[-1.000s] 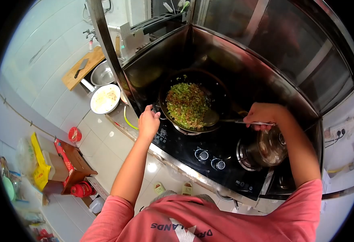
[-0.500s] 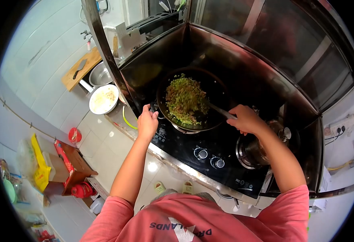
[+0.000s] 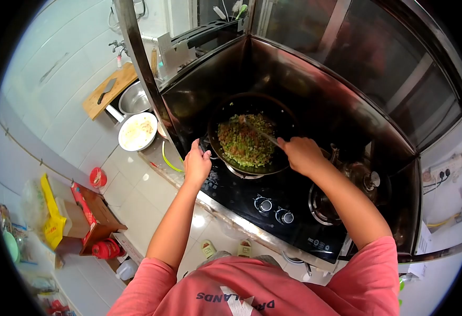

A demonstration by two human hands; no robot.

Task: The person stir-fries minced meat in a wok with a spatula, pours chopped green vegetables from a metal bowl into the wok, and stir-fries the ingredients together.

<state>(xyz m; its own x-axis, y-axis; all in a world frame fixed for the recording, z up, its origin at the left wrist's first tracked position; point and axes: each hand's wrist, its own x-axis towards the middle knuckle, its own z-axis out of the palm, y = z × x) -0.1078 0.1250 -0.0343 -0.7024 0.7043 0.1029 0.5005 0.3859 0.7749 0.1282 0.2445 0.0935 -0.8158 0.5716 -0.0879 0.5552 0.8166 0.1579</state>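
Observation:
A dark wok (image 3: pixel 289 113) sits on the left burner with chopped green vegetables and brownish bits (image 3: pixel 246 142) in it. My left hand (image 3: pixel 197 164) is closed at the wok's left side, around what looks like its handle; the fingers partly hide it. In my right hand (image 3: pixel 302 155), the fingers wrap round the handle of a metal spatula (image 3: pixel 263 134). The spatula reaches over the wok from the right, and its head is down among the food at the upper middle, blurred and partly covered.
Under the wok is a black gas stove (image 3: pixel 236 192) with two knobs (image 3: pixel 273 210). A metal kettle (image 3: pixel 357 176) stands on the right burner. Metal splash panels (image 3: pixel 204 79) surround the stove. To the left are a white pan (image 3: pixel 137 131), a steel bowl (image 3: pixel 134 98) and a cutting board (image 3: pixel 95 105) with a cleaver (image 3: pixel 107 89).
My right hand has moved left and slightly up towards the wok, pushing the spatula further across the food. The food pile has shifted. My left hand stays at the wok's left side.

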